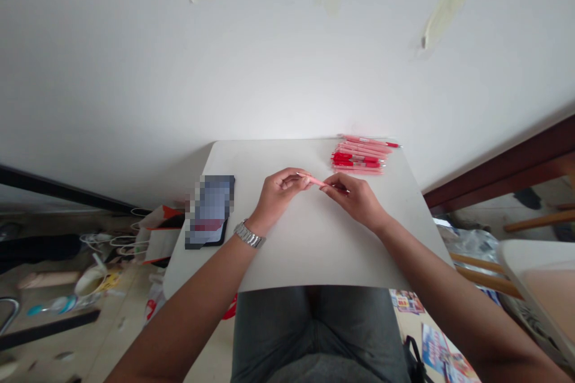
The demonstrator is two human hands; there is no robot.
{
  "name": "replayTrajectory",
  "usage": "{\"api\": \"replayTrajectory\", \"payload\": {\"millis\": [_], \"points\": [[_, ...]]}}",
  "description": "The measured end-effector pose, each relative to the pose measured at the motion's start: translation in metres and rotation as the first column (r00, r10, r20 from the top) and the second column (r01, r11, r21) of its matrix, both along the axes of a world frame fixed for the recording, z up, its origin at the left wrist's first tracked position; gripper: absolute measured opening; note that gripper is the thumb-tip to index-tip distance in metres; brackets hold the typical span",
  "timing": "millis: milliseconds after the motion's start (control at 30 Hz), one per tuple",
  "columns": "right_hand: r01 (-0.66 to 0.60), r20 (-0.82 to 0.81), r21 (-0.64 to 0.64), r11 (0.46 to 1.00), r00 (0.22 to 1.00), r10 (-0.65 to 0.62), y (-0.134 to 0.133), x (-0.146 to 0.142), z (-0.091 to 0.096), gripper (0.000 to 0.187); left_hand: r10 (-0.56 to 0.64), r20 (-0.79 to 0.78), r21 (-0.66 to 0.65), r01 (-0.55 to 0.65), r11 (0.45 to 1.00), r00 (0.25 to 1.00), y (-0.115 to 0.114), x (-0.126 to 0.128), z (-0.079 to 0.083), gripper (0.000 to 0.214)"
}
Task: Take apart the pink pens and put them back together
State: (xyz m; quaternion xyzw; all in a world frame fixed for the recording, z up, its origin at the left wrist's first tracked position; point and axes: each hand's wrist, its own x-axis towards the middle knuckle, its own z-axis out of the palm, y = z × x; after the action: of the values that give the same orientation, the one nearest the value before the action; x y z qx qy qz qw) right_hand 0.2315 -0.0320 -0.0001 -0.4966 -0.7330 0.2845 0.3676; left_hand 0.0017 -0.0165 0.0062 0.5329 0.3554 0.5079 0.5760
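Note:
Both my hands meet above the middle of a small white table point(314, 245). My left hand point(279, 191), with a metal watch on its wrist, pinches one end of a pink pen point(315, 181). My right hand point(354, 197) pinches the pen's other end, fingers closed. The pen lies nearly level between the two hands. A pile of several pink and red pens point(362, 155) rests at the table's far right corner, a short way beyond my right hand.
A dark phone point(211, 212) lies on the table's left edge. A white wall stands behind the table. Bags, a cup and clutter sit on the floor at left; a chair and magazines at right.

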Motion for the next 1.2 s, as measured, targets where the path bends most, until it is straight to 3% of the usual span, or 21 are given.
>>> {"api": "replayTrajectory", "payload": {"millis": [167, 300, 433, 667, 933, 1200], "points": [[-0.016, -0.029, -0.019, 1.000, 0.999, 0.015, -0.001, 0.000, 0.001, 0.029, -0.011, 0.002, 0.004, 0.011, 1.000, 1.000, 0.000, 0.000, 0.000, 0.031], [-0.072, -0.125, -0.120, 0.990, 0.991, 0.057, -0.003, -0.004, 0.007, 0.034, 0.002, 0.035, 0.013, -0.002, 1.000, 0.999, 0.001, 0.001, 0.000, 0.031], [-0.183, -0.249, -0.184, 0.966, 0.959, 0.134, -0.006, -0.011, 0.014, 0.036, 0.006, 0.083, 0.008, -0.007, 1.000, 0.997, 0.002, 0.003, 0.001, 0.031], [-0.276, -0.426, -0.312, 0.909, 0.896, 0.125, -0.007, -0.015, 0.020, 0.041, 0.067, 0.127, -0.039, -0.063, 0.997, 0.990, 0.003, 0.006, 0.000, 0.032], [-0.344, -0.473, -0.300, 0.890, 0.864, 0.175, -0.006, -0.015, 0.019, 0.035, 0.093, 0.094, -0.001, -0.093, 0.996, 0.991, 0.002, 0.005, 0.003, 0.035], [-0.282, -0.406, -0.219, 0.934, 0.897, 0.176, -0.011, -0.019, 0.019, 0.044, 0.010, -0.070, 0.133, 0.000, 0.991, 0.998, -0.005, 0.008, 0.014, 0.034]]}}
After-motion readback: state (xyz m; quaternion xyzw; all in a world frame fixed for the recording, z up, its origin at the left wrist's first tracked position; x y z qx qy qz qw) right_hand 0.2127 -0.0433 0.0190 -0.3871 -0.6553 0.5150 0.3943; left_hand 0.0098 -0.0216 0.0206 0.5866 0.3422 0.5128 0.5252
